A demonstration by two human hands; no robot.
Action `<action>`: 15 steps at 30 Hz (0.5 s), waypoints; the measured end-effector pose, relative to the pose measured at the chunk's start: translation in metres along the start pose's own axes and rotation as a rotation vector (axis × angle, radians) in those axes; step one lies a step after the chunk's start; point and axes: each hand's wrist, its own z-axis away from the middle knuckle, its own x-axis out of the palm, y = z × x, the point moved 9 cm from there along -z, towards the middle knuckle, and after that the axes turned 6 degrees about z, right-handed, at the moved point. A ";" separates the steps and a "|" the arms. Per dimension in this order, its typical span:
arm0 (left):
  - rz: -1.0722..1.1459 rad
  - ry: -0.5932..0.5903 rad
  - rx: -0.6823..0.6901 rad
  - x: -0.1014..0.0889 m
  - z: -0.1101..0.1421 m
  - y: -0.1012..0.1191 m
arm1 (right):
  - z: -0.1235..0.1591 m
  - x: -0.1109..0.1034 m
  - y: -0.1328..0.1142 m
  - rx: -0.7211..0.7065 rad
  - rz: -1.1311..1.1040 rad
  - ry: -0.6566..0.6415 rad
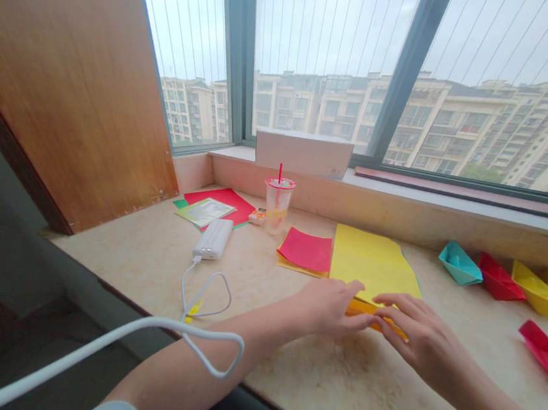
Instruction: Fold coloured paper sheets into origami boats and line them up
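Observation:
Between my two hands is a folded piece of orange-yellow paper (357, 307), close to the counter's front. My left hand (329, 307) is closed on its left end, thumb and fingers on either side. From the right, my right hand (413, 324) grips the same paper, its fingertips meeting those of the left near the middle. My fingers cover much of the paper, so its full shape is hidden. Just behind lies a large yellow sheet (373, 261). A smaller stack of red paper (306, 251), with yellow underneath, touches the sheet's left side.
Folded paper boats in teal (461, 264), red (499, 277) and yellow (537, 288) line the right, with a red folded paper (545, 351) nearer. A lidded cup (278, 202) stands at the back. A white power bank (214, 239) trails a cable (143, 328) across my left forearm.

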 end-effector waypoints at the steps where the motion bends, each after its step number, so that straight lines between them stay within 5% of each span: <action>1: 0.032 0.049 0.045 -0.004 0.000 0.004 | -0.001 -0.001 -0.001 0.001 0.011 0.015; 6: 0.010 0.129 0.317 -0.011 0.001 0.026 | -0.004 -0.006 -0.004 0.012 0.020 0.056; 15: -0.094 0.140 0.366 -0.007 -0.002 0.024 | -0.005 -0.010 -0.011 -0.007 0.053 0.112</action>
